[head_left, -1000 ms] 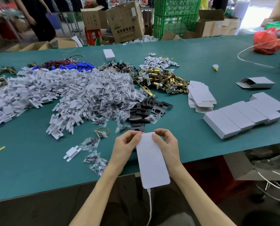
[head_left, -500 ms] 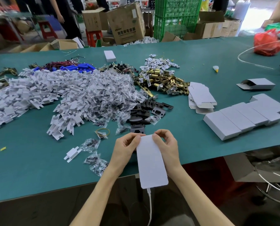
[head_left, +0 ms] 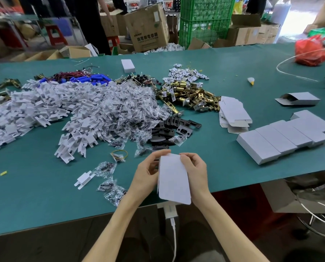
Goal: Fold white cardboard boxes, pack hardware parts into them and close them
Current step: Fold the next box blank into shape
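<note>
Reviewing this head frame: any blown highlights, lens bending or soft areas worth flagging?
Head view: the daylight opening at upper right is blown out; the wide lens bows the far edge of the table and stretches the corners; the cartons behind look smeared; the white box, gripped by the left hand and right hand, is sharp and evenly lit, with only faint shadows.

The only print I can spot is on the big brown carton (head_left: 146,29) just left of the green crates (head_left: 205,19). It shows a row of bold dark Chinese characters under a round green mark, too blurred to read.
</note>
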